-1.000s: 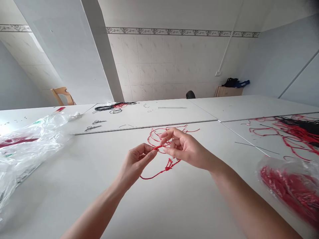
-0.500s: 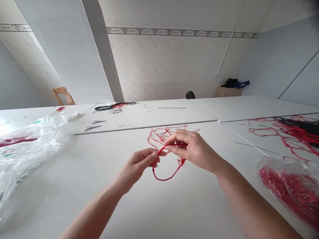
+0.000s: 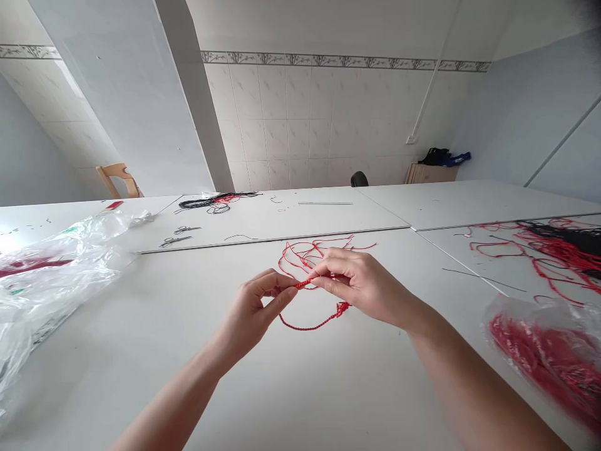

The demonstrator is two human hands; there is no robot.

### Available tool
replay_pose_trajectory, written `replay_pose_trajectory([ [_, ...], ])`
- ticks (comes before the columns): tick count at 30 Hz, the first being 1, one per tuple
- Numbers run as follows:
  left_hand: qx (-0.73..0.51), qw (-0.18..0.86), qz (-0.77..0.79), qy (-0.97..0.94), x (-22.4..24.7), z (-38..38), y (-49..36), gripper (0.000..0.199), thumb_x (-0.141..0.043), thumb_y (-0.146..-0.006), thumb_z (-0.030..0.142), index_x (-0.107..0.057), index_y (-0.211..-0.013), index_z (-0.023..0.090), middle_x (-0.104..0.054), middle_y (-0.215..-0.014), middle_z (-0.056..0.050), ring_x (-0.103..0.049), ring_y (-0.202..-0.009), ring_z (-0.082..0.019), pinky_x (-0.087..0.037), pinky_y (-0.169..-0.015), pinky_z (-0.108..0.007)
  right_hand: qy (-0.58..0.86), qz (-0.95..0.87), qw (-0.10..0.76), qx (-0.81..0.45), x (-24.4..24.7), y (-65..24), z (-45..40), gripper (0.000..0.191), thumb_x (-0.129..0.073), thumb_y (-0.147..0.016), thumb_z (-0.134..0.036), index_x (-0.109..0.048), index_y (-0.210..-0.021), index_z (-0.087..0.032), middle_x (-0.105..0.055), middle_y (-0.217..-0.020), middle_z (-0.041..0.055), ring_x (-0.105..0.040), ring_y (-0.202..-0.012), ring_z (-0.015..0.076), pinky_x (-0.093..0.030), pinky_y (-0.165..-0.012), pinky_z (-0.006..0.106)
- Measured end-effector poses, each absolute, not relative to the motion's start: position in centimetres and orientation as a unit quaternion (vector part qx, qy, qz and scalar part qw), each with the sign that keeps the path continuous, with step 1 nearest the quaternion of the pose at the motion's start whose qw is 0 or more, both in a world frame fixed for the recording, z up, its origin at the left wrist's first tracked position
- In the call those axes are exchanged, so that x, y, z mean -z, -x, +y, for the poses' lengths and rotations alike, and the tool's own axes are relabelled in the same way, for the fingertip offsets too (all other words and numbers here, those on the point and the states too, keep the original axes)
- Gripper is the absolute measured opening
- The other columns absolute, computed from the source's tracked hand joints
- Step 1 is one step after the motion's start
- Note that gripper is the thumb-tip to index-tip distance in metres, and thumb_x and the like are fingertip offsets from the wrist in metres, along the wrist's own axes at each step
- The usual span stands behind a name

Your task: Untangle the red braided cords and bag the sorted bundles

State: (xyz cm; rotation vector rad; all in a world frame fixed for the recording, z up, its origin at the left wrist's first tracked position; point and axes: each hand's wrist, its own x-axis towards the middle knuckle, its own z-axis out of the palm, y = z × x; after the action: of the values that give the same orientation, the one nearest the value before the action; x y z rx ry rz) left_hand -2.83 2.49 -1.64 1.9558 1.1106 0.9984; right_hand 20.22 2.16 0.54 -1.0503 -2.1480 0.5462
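Between my two hands runs a braided red cord [image 3: 307,329], its lower part hanging in a curve beneath them. My left hand [image 3: 258,304] pinches one end of a short thick section between thumb and fingertips. My right hand [image 3: 354,279] grips the other end of that section close by, thumb below and fingers curled above. A small red knotted bunch [image 3: 342,308] shows just under my right hand. Thin loose red strands [image 3: 300,252] spread on the table behind my hands. Part of the cord is hidden by my fingers.
At left lies a clear plastic bag [image 3: 89,247]; at right, a bag of red cords [image 3: 547,357]. Scissors [image 3: 176,240] and a black cord bundle [image 3: 211,202] lie farther back on the white table [image 3: 291,401]. Red and black cords [image 3: 558,250] spread at the right.
My left hand has shifted slightly left and turned, with its fingertips now closed on the thick section. The hanging cord has risen and widened to the left. My right hand stays nearly still.
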Motion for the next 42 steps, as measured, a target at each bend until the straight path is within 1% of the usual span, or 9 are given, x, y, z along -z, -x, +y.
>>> replay_pose_trajectory([
  [4, -0.385, 0.227, 0.432, -0.783, 1.9, 2.3, 3.0, 0.022, -0.058, -0.097, 0.039, -0.076, -0.095, 0.026, -0.068, -0.089, -0.006, -0.06, -0.074, -0.019, -0.043, -0.052, -0.027, 0.402, -0.83, 0.324, -0.212, -0.2, -20.3, 2.4, 0.024, -0.054, -0.104, -0.04, -0.073, -0.096, -0.027, -0.061, -0.082, 0.0025, -0.054, -0.075, 0.0186, -0.041, -0.063, 0.032],
  [8, -0.399, 0.139, 0.422, -0.802, 2.2, 2.3, 3.0, 0.019, -0.058, -0.098, 0.035, -0.076, -0.096, 0.027, -0.068, -0.087, -0.005, -0.063, -0.08, -0.02, -0.044, -0.052, -0.026, 0.401, -0.832, 0.322, -0.21, 0.1, -20.2, 2.6, 0.027, -0.052, -0.104, -0.044, -0.071, -0.095, -0.028, -0.061, -0.081, 0.0014, -0.056, -0.074, 0.019, -0.046, -0.075, 0.038],
  [11, -0.401, 0.189, 0.432, -0.785, 2.2, 2.4, 3.0, 0.018, -0.061, -0.097, 0.036, -0.076, -0.098, 0.027, -0.068, -0.088, -0.005, -0.063, -0.08, -0.019, -0.044, -0.051, -0.025, 0.41, -0.825, 0.325, -0.215, 0.0, -19.9, 2.3, 0.022, -0.058, -0.101, -0.046, -0.069, -0.096, -0.028, -0.064, -0.085, 0.0008, -0.056, -0.074, 0.0186, -0.046, -0.074, 0.037],
  [14, -0.406, 0.265, 0.433, -0.76, 2.0, 2.4, 3.0, 0.018, -0.063, -0.096, 0.039, -0.076, -0.095, 0.027, -0.069, -0.088, -0.004, -0.063, -0.08, -0.019, -0.049, -0.061, -0.028, 0.402, -0.824, 0.34, -0.211, -0.2, -19.5, 1.9, 0.015, -0.063, -0.099, -0.04, -0.068, -0.098, -0.027, -0.066, -0.092, 0.001, -0.056, -0.076, 0.017, -0.044, -0.067, 0.032],
  [20, -0.374, 0.409, 0.426, -0.716, 1.4, 2.4, 3.1, 0.031, -0.067, -0.091, 0.049, -0.077, -0.108, 0.025, -0.072, -0.096, -0.007, -0.062, -0.083, -0.022, -0.049, -0.073, -0.034, 0.401, -0.822, 0.35, -0.2, -0.3, -19.3, 2.0, 0.009, -0.062, -0.099, -0.027, -0.068, -0.093, -0.025, -0.06, -0.082, -0.0018, -0.046, -0.066, 0.0126, -0.038, -0.06, 0.028],
  [24, -0.361, 0.422, 0.43, -0.712, 1.1, 2.2, 3.0, 0.033, -0.064, -0.094, 0.051, -0.077, -0.106, 0.023, -0.073, -0.101, -0.008, -0.06, -0.086, -0.022, -0.046, -0.076, -0.035, 0.389, -0.826, 0.358, -0.195, -0.2, -19.4, 2.0, 0.009, -0.063, -0.098, -0.024, -0.069, -0.091, -0.023, -0.058, -0.08, -0.0026, -0.045, -0.065, 0.0115, -0.036, -0.058, 0.027],
  [30, -0.378, 0.399, 0.432, -0.715, 1.0, 2.0, 3.0, 0.03, -0.064, -0.095, 0.046, -0.074, -0.086, 0.02, -0.07, -0.086, -0.006, -0.055, -0.076, -0.018, -0.044, -0.07, -0.032, 0.359, -0.846, 0.374, -0.124, -0.1, -19.2, 1.5, 0.014, -0.063, -0.098, -0.021, -0.066, -0.085, -0.019, -0.054, -0.076, -0.0025, -0.044, -0.063, 0.0105, -0.032, -0.057, 0.026],
  [37, -0.407, 0.213, 0.408, -0.789, 1.4, 1.5, 3.0, 0.016, -0.061, -0.098, 0.026, -0.071, -0.087, 0.02, -0.063, -0.08, -0.001, -0.054, -0.068, -0.014, -0.041, -0.056, -0.026, 0.359, -0.867, 0.339, -0.059, 0.1, -19.0, 1.3, 0.025, -0.052, -0.106, -0.028, -0.065, -0.086, -0.018, -0.052, -0.07, -0.0021, -0.041, -0.059, 0.0115, -0.029, -0.054, 0.028],
  [42, -0.402, -0.001, 0.297, -0.866, 1.4, 1.7, 3.2, 0.01, -0.06, -0.099, 0.012, -0.067, -0.097, 0.019, -0.062, -0.079, 0.0, -0.052, -0.072, -0.015, -0.045, -0.065, -0.027, 0.354, -0.872, 0.315, -0.125, 0.0, -19.4, 1.3, 0.03, -0.051, -0.107, -0.031, -0.063, -0.083, -0.019, -0.055, -0.071, -0.0014, -0.046, -0.064, 0.0123, -0.033, -0.059, 0.027],
])
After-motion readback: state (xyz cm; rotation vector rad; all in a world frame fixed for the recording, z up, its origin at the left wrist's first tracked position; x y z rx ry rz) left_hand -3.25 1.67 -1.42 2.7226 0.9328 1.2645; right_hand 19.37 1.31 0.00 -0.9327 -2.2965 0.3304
